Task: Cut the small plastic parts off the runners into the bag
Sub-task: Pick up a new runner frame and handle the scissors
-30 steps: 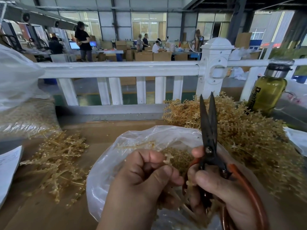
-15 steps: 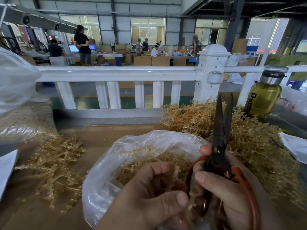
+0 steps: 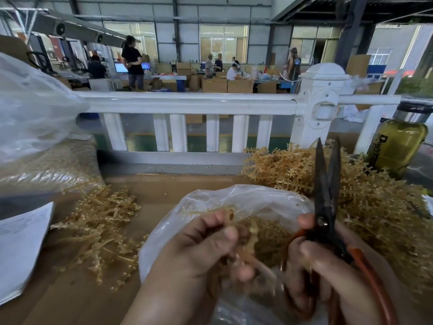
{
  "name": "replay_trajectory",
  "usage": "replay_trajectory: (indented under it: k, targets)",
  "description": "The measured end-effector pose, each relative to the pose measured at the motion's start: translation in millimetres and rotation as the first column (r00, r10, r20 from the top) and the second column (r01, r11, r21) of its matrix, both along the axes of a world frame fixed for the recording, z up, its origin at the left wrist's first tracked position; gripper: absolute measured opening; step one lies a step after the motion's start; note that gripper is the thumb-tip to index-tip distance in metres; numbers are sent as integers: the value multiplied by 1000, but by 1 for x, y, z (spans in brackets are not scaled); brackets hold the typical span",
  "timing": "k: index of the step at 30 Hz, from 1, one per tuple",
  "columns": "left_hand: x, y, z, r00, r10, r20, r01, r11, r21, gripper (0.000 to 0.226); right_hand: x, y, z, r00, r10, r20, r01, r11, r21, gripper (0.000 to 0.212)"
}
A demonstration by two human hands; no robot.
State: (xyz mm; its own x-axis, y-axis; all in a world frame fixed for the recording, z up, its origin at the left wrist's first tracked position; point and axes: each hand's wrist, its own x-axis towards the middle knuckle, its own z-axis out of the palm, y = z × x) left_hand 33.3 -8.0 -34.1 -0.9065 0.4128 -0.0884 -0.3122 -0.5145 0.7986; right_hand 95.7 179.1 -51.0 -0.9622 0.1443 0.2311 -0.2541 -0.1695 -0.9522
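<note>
1. The runner (image 3: 250, 240), a tan plastic sprig, is pinched between the thumb and curled fingers of the left hand (image 3: 203, 249). It sits directly over the mouth of the bag (image 3: 210, 200), and blur hides its finer detail.
2. The right hand (image 3: 328, 273) has its fingers wrapped round the orange handles of the scissors (image 3: 324, 202). The 2 dark blades point up and away, parted into a narrow V, apart from the runner.
3. The bag is clear plastic, with its crumpled rim standing open beneath both hands. Inside lies a bed of small tan parts (image 3: 269, 235).
4. Just beside the bag on the right, a tall heap of runners (image 3: 370, 207) fills that side of the table back toward the far edge. The blades stand in front of it.
5. On the left, a lower scatter of runners (image 3: 100, 221) lies apart from the bag. Bare brown table (image 3: 164, 191) runs between them and back to the far edge.
6. At far left, a large clear sack (image 3: 46, 160) holds packed tan pieces. A printed paper sheet (image 3: 21, 245) lies at the near-left edge.
7. A white railing (image 3: 187, 104) closes off the far side. A bottle (image 3: 398, 146) of yellow-green liquid with a metal cap stands behind the heap.
</note>
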Motion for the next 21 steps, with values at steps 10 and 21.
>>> replay_trajectory:
  k: [10,21]
  targets:
    - [-45,-53,0,934,270,233,-348,838,421,31,-2,-4,-7,993,-93,-77,91,995,-30,45]
    - [-75,-105,-8,774,557,300,-627,738,248,38,-1,-5,0,997,29,-74,-31,999,-15,75]
